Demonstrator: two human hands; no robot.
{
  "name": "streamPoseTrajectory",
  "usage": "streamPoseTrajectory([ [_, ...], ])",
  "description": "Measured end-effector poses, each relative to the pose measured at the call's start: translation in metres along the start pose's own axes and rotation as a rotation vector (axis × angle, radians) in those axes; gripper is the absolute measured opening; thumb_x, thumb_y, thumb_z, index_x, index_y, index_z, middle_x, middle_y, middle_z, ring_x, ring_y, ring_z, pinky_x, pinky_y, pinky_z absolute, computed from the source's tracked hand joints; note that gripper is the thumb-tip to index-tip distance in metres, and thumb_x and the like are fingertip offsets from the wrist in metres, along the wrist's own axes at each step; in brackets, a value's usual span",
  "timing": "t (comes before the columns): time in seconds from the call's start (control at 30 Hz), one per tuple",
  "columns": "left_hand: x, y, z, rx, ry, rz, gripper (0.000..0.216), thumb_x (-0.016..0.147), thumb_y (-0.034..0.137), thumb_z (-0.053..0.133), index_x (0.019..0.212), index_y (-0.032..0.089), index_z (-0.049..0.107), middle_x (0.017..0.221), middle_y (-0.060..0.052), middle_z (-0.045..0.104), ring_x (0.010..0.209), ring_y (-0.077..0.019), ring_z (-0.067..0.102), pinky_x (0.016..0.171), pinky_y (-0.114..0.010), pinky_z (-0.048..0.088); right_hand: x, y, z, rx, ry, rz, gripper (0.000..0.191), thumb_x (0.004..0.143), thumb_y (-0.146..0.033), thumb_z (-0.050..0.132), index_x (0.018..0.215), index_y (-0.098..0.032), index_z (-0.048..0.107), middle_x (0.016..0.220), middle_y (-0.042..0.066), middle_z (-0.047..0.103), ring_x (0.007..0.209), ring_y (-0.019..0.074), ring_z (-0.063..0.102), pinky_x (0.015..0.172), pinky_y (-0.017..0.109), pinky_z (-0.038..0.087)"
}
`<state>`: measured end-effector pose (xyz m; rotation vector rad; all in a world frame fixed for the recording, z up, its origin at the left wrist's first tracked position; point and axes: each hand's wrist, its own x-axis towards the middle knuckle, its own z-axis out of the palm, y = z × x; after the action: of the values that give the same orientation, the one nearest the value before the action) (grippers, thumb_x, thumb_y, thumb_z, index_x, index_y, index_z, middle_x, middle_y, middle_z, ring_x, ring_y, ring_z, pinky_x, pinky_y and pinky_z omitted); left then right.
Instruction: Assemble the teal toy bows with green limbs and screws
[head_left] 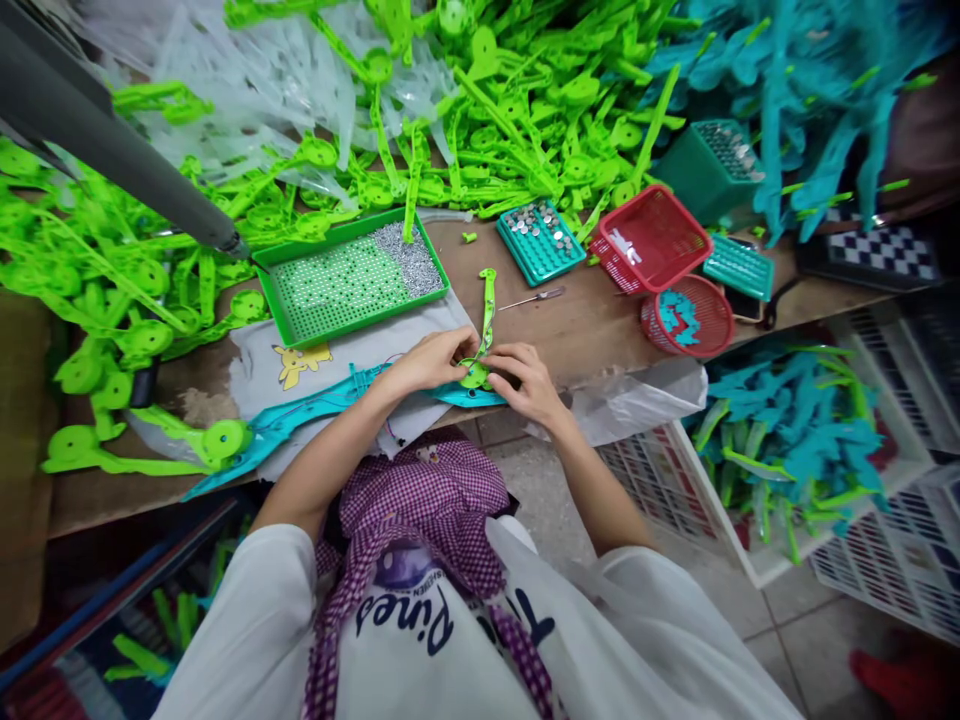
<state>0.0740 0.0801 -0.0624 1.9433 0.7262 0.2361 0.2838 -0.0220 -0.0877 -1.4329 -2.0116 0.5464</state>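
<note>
My left hand point(444, 358) is closed, its fingertips pinching the round end of a bright green plastic part point(489, 300). From the other side my right hand point(527, 382) presses bent fingers and thumb on the same round end. The part's narrow arm points away from me, with a thin wire along it. Beneath both hands lies a long blue plastic shell point(307, 415), with thin wires along it, across a grey cloth point(251, 365). My fingers partly hide the contact spot. A thin screwdriver point(536, 298) rests on the table right of the green arm.
A green tray point(279, 325) of small metal pieces stands behind the cloth. To the right are a teal tray point(540, 270) with round metal pieces and two red baskets, one square point(694, 235), one round point(716, 340). Green parts point(517, 130) heap behind. A grey rod-like arm point(120, 130) reaches in.
</note>
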Motion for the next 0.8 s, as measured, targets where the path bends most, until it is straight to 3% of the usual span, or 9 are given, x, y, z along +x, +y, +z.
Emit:
streamPoseTrajectory([
  [0.23,-0.002,0.001,0.001,0.023,0.004,0.025,0.021,0.078,0.009,0.061,0.097,0.019,0.060,0.087,0.000,0.066,0.078,-0.0141,0.061,0.074,-0.026,0.047,0.005,0.000,0.000,-0.021,-0.073,0.026,0.044,0.102,-0.053,0.043,0.120,-0.025,0.072,0.120,0.011,0.072,0.114,0.0260,0.064,0.101,0.049,0.045],
  [0.4,-0.001,-0.001,0.000,0.000,-0.005,0.028,0.024,0.079,0.010,0.061,0.101,0.019,0.065,0.093,-0.001,0.071,0.083,-0.0151,0.064,0.078,-0.028,0.049,0.013,0.012,-0.014,0.162,-0.170,0.077,0.044,0.100,-0.058,0.047,0.115,-0.027,0.074,0.118,0.009,0.071,0.113,0.0253,0.066,0.101,0.047,0.049],
  [0.53,0.000,-0.004,0.001,-0.007,-0.004,0.031,0.029,0.078,0.009,0.061,0.105,0.018,0.067,0.096,-0.002,0.072,0.082,-0.0146,0.063,0.078,-0.027,0.050,0.016,0.024,-0.021,0.314,-0.030,0.184,0.039,0.097,-0.057,0.054,0.105,-0.027,0.077,0.105,0.007,0.074,0.103,0.0232,0.069,0.096,0.043,0.054],
  [0.63,0.001,-0.006,0.001,0.014,-0.016,0.041,0.030,0.079,0.008,0.061,0.106,0.019,0.071,0.096,-0.003,0.072,0.081,-0.0145,0.063,0.078,-0.027,0.050,0.021,0.026,-0.020,0.226,0.019,0.210,0.033,0.098,-0.046,0.053,0.111,-0.025,0.075,0.103,0.008,0.073,0.097,0.0227,0.068,0.090,0.042,0.056],
  [0.8,-0.001,-0.003,0.000,0.047,-0.024,0.035,0.033,0.080,0.010,0.062,0.108,0.019,0.076,0.099,-0.005,0.073,0.085,-0.0167,0.064,0.080,-0.030,0.050,0.046,0.019,-0.046,0.064,-0.211,0.069,0.030,0.095,-0.033,0.055,0.116,-0.023,0.074,0.102,0.009,0.075,0.089,0.0226,0.068,0.083,0.040,0.056],
])
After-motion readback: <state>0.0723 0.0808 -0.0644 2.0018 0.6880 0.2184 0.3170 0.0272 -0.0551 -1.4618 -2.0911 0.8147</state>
